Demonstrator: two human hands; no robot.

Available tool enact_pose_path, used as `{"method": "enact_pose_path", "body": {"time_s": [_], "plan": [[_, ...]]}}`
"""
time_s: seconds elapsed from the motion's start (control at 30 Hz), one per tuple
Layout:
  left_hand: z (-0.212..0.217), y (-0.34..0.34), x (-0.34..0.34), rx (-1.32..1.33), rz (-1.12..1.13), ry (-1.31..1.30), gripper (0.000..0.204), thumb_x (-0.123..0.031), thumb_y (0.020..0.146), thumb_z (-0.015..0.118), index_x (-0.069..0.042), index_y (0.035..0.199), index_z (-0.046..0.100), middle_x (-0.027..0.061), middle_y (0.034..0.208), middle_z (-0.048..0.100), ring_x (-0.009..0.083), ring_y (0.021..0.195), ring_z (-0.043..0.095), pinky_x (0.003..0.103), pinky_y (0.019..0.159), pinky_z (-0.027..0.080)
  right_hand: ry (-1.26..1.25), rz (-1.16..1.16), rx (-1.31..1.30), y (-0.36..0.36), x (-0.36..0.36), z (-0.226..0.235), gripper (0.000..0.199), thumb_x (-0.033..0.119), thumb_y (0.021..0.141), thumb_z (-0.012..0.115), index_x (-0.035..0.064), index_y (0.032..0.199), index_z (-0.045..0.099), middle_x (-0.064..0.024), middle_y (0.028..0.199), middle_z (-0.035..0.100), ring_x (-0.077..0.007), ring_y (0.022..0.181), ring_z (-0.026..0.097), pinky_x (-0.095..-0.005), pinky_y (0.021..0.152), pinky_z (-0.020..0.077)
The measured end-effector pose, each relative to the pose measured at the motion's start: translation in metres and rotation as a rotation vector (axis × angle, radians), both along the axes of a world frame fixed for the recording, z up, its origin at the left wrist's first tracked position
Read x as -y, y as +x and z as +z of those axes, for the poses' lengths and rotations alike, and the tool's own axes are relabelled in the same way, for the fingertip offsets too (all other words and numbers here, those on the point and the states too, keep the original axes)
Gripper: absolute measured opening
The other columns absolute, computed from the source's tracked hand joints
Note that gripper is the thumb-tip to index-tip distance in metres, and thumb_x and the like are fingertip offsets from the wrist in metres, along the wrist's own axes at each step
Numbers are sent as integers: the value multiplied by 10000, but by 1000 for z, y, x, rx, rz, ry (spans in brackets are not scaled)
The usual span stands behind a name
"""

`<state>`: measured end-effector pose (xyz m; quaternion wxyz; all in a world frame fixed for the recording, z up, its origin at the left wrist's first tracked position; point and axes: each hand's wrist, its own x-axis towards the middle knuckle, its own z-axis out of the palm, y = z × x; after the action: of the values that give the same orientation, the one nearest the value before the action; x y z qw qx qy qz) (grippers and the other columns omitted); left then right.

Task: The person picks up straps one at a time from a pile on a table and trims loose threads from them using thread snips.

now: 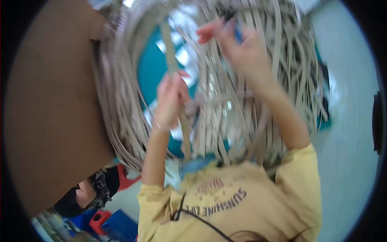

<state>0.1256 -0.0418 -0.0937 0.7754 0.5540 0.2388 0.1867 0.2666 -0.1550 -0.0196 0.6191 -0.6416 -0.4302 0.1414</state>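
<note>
The left hand [171, 101] pinches a flat pale-beige rattan strip [171, 56] running upward from its grip; the right hand [238, 44], higher, pinches into the coiled bundle of pale strips [121, 105].

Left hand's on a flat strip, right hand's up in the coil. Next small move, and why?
Probably draw the flat strip further out with the left hand, which is closed around it. The right hand is pinching into the coil of strips, seemingly parting them, and the strip still runs up into the bundle. The frame is blurred, so this is tentative.
</note>
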Motion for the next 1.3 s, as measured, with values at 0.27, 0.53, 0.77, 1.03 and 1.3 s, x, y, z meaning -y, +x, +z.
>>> {"method": "enact_pose_path", "body": {"time_s": [0.27, 0.53, 0.77, 1.03, 1.3], "plan": [[-69, -9, 21, -27, -145, -346, 177, -215, 971, 400, -68, 952, 497, -48, 622, 328, 33, 476, 228, 186, 439, 205, -631, 398, -479, -64, 212, -112, 153, 38, 804, 593, 12, 951, 625, -93, 830, 650, -155, 716, 610, -276, 683, 482], [-23, -33, 65, -239, -182, -135, 384, -335, 974, 324, -16, 1030, 530, -43, 617, 370, 59, 514, 306, 213, 482, 277, -295, -203, -708, -139, 183, -116, 262, 223, 948, 461, 12, 1000, 608, 12, 679, 517, -51, 629, 467, -207, 588, 397], [16, -67, 84, -298, -414, 79, 316, -231, 987, 306, -13, 1067, 520, -9, 637, 467, 41, 527, 419, 181, 489, 342, -166, -59, -545, -63, 72, -49, 259, 241, 862, 623, 0, 955, 603, 41, 692, 515, -28, 629, 443, -176, 583, 366], [21, -57, 84, -216, -133, 272, 223, -139, 953, 411, 16, 1037, 549, 5, 617, 538, 45, 476, 465, 191, 448, 371, -55, -211, -467, -64, 59, -58, 240, 238, 861, 628, 30, 973, 585, 40, 633, 451, -22, 554, 356, -182, 507, 303], [27, -56, 77, -215, -238, 193, 231, -149, 949, 440, 18, 1055, 560, 34, 681, 607, 49, 467, 496, 182, 427, 373, -125, -59, -127, -60, 68, -62, 353, 162, 848, 626, 31, 1127, 452, 9, 785, 450, -43, 651, 383, -190, 585, 345]]}}
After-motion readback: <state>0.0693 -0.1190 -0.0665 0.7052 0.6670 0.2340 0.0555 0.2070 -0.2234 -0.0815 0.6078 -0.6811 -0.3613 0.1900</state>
